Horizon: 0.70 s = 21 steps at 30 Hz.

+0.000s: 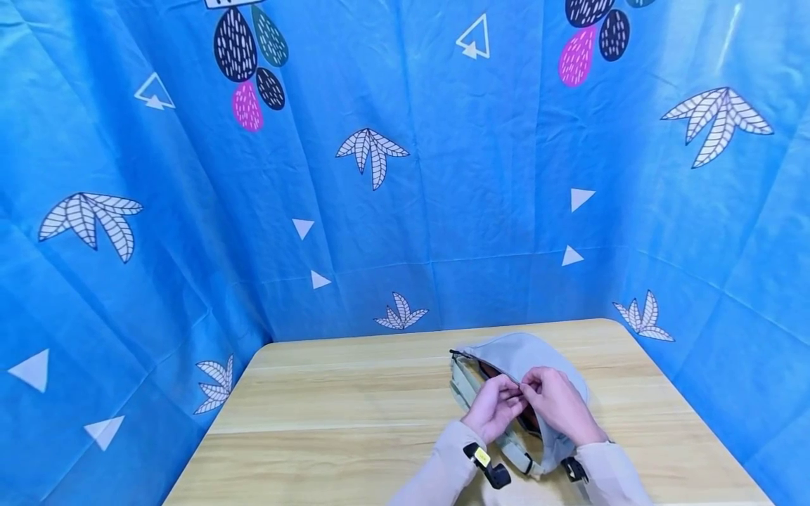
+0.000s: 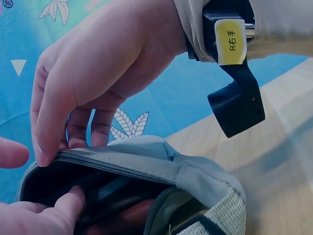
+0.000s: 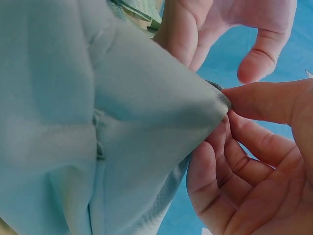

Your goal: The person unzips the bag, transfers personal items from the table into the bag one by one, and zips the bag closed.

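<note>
A light grey sling bag (image 1: 515, 355) lies on the right part of the table, its zip open. My right hand (image 1: 560, 404) pinches the edge of the opening between thumb and fingers, drawing the fabric to a point in the right wrist view. My left hand (image 1: 496, 407) is at the mouth of the bag. In the left wrist view its fingers (image 2: 71, 210) reach into the dark inside, and its thumb stands apart outside the rim. Dark and reddish-brown contents (image 2: 129, 218) show within, partly hidden. A pale webbing strap (image 1: 465, 386) runs along the bag's left side.
The bag rests on a light wooden table (image 1: 329, 407). Blue patterned cloth (image 1: 443, 211) hangs behind and at both sides. Each wrist wears a black camera mount; the one on the left wrist (image 1: 484, 460) bears a yellow label.
</note>
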Tool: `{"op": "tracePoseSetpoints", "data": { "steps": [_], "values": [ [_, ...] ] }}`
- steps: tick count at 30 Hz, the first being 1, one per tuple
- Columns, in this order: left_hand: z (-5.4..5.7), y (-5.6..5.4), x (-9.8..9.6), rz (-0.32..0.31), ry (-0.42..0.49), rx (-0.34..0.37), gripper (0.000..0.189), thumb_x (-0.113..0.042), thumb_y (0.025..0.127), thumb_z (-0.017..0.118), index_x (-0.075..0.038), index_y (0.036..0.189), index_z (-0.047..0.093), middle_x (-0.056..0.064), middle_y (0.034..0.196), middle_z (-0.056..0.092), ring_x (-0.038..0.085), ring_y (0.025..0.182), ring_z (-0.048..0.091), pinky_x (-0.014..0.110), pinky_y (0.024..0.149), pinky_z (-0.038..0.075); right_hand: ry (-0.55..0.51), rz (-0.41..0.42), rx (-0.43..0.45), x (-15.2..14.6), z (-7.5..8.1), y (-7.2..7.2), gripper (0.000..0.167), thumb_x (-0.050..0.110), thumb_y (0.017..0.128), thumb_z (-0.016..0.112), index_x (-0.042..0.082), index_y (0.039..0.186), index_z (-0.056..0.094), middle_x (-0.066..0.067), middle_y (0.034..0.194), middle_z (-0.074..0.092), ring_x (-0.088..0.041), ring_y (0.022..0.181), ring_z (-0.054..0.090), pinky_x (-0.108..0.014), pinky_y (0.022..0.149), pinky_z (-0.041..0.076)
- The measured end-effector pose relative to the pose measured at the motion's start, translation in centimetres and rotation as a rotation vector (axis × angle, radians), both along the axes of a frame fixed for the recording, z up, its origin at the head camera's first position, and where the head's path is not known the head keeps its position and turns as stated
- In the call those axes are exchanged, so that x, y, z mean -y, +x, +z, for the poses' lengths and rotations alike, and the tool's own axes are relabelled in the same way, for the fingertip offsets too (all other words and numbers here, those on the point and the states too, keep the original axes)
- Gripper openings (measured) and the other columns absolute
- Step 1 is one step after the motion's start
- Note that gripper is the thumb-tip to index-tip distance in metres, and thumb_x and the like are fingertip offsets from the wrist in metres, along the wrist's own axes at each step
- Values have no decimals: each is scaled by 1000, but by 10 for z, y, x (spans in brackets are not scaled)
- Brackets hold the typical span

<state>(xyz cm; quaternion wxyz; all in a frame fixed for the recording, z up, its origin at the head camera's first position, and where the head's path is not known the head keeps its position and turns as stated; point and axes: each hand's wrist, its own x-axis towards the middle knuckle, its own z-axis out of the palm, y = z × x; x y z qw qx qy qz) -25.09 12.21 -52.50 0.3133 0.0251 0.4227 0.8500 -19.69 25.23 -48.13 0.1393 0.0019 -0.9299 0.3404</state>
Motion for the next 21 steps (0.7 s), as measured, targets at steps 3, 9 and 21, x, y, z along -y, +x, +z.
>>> {"op": "tracePoseSetpoints", "data": {
  "steps": [3,9,21],
  "values": [
    [2,1,-2,-9,46,41,8,-6,83,49,-6,85,57,8,98,63,16,96,64,22,90,57,3,2,-7,0,0,1,9,4,91,68,7,84,73,3,73,66,-9,67,55,-22,60,46],
    [5,4,-2,-80,118,50,20,-13,86,48,-2,102,53,10,108,62,20,108,63,27,98,55,0,-1,-15,1,1,2,9,4,91,69,8,84,72,3,73,66,-9,67,55,-23,61,45],
    [9,9,9,-211,-28,17,18,-30,92,57,-14,89,65,-4,87,58,11,86,56,24,85,52,1,-6,12,0,0,2,9,5,93,69,9,86,72,2,75,67,-11,70,57,-24,63,46]
  ]
}}
